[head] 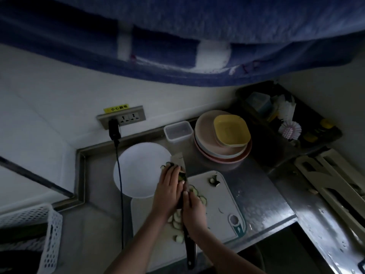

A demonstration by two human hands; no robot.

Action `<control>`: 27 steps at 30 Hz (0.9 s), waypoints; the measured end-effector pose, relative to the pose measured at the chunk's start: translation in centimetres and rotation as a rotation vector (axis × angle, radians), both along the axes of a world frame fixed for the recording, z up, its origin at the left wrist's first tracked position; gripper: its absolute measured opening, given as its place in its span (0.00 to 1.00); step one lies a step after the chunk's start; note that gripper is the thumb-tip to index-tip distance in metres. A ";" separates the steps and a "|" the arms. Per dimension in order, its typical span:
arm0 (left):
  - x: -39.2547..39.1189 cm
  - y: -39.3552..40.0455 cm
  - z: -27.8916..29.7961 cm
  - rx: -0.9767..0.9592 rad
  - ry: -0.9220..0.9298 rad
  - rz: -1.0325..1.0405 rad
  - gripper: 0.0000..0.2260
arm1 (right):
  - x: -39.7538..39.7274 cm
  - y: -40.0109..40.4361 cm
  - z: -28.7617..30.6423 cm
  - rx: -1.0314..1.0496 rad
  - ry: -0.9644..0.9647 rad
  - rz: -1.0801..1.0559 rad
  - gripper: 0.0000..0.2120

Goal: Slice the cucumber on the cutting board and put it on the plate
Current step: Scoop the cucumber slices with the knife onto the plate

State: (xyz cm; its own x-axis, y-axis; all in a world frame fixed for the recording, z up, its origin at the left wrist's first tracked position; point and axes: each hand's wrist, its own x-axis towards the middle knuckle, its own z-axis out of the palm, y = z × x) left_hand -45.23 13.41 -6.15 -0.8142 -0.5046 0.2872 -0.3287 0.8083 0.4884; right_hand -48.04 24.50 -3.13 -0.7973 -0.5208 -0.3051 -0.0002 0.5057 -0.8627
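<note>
While slices lie cut on the board, a batch is held against the knife by left-hand fingers; the plate remains unfilled.

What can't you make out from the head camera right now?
- Knife blade: mostly hidden behind the left hand; only the tip shows.
- Cucumber slices: partly covered by both hands; the count is unclear.
- Right hand: its grip on the knife handle is dim, the fingers are unclear.
- Items in the sink rack: dark and blurred.
</note>
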 end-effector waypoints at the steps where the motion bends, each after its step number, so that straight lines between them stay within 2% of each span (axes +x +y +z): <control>1: 0.3 -1.2 0.0 -0.019 -0.019 0.019 0.23 | 0.1 -1.2 0.0 0.011 0.003 0.023 0.14; 5: 1.3 -4.8 -0.8 -0.049 -0.105 0.053 0.25 | 0.6 -4.6 0.0 -0.014 -0.031 0.059 0.15; 8: 1.9 -6.1 -1.5 -0.037 -0.120 0.065 0.22 | 1.2 -6.2 -0.8 -0.001 -0.103 0.037 0.15; 12: 1.9 -7.5 -2.3 0.025 -0.131 0.187 0.24 | 1.9 -7.2 -1.5 0.011 -0.232 -0.036 0.16; 14: 2.1 -9.1 -2.9 0.040 -0.246 0.247 0.26 | 2.3 -7.2 -1.8 0.016 -0.246 -0.065 0.15; 17: 2.7 -11.3 -4.5 -0.036 -0.399 0.268 0.20 | 2.4 -7.4 -1.8 0.040 -0.267 -0.099 0.15; 20: 3.2 -11.6 -3.8 -0.014 -0.392 0.272 0.27 | 1.7 -7.2 -1.4 0.058 -0.238 -0.088 0.16; 22: 3.7 -11.0 -2.9 -0.056 -0.394 0.216 0.26 | 1.3 -7.2 -0.8 0.052 -0.225 -0.091 0.16; 25: 5.0 -9.3 -3.1 -0.134 -0.467 0.009 0.27 | 0.8 -7.0 -0.1 0.034 -0.217 -0.111 0.16; 27: 5.9 -8.8 -3.3 -0.132 -0.488 -0.030 0.26 | -0.1 -6.1 0.0 0.041 -0.155 -0.090 0.16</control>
State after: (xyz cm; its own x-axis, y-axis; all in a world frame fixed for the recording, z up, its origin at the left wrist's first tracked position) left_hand -39.36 4.63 -9.46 -0.8830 -0.4641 -0.0704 -0.4690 0.8653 0.1768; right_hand -48.18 18.43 -3.17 -0.7820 -0.4341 -0.4473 0.1775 0.5328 -0.8274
